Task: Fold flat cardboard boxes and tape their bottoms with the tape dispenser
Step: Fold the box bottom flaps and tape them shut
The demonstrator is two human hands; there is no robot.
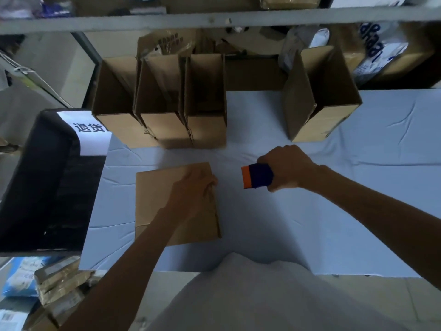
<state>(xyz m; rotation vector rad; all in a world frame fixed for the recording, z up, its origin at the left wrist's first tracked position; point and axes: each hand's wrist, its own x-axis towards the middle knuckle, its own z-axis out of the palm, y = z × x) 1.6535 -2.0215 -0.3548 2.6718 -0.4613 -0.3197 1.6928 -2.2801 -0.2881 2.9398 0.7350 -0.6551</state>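
Cardboard box (155, 201), flat, brown, likely light and stiff, is edge-gripped by left fingers (211, 183); blue-orange tape dispenser (257, 179) by right fingers (278, 183).

Two black characters, 退货, were printed on a white sign (89, 127) fixed to the black bin (35, 187) at the left. Large blue letters were seen upside down on a white bag (381, 48) on the shelf at the upper right, but could not be read. Print on the blue-and-white packets (21, 278) at the lower left was too blurred to be made out.
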